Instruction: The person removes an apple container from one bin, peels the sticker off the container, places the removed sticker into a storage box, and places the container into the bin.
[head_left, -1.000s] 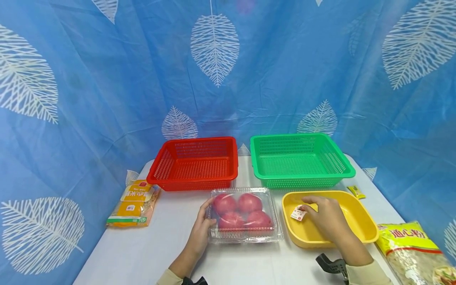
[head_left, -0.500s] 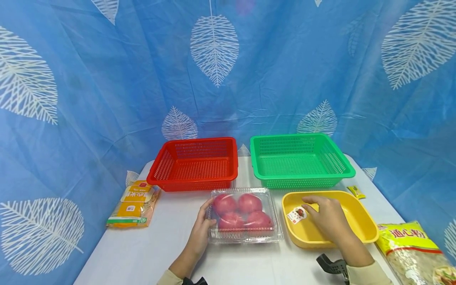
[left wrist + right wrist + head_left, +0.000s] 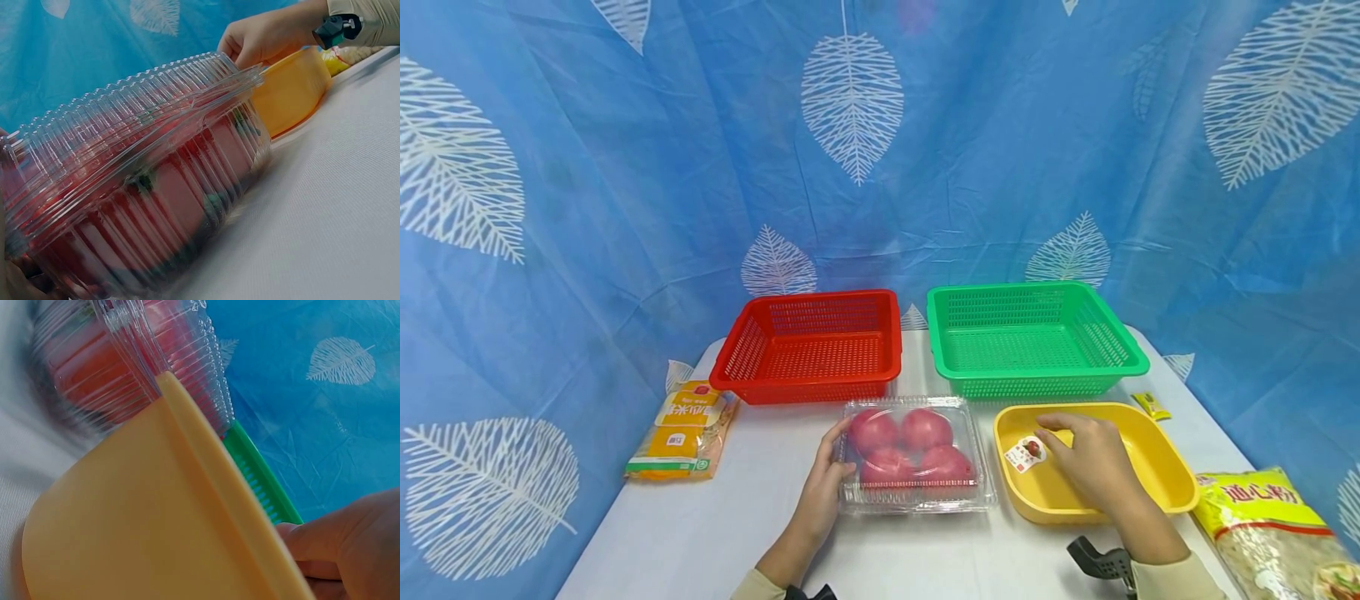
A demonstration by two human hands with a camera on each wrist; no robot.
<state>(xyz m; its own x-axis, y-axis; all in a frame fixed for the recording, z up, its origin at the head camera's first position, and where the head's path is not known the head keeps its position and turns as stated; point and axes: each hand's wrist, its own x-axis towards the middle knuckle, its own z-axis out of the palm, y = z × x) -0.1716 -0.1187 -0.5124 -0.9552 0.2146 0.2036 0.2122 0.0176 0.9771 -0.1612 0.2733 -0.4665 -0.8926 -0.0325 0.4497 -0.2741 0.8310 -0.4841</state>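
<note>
In the head view, my left hand (image 3: 822,492) grips the left side of a clear plastic clamshell box (image 3: 916,498), fingers and thumb along its edge. Several reddish-pink tomatoes (image 3: 927,427) show inside, and the lid is down. My right hand (image 3: 1092,461) is over a yellow tub (image 3: 1157,492), its thumb and fingers loosely curved with a gap between them. A small white label (image 3: 1022,455) with a red fruit picture lies against the tub's left inner side, just below the thumb. The right fingertips are partly hidden behind the tub's rim in the right wrist view.
Behind stand a red basket (image 3: 820,390) and a green basket (image 3: 1037,385). An orange-and-white food bag (image 3: 681,433) lies at the left. To the right are a small yellow packet (image 3: 1150,406) and a large yellow-topped pasta bag (image 3: 1273,525). A blue curtain (image 3: 955,217) hangs behind.
The label, between my right thumb and fingers a second ago, has dropped left and down onto the tub's inner side and turned face up. My left hand and the box have not moved.
</note>
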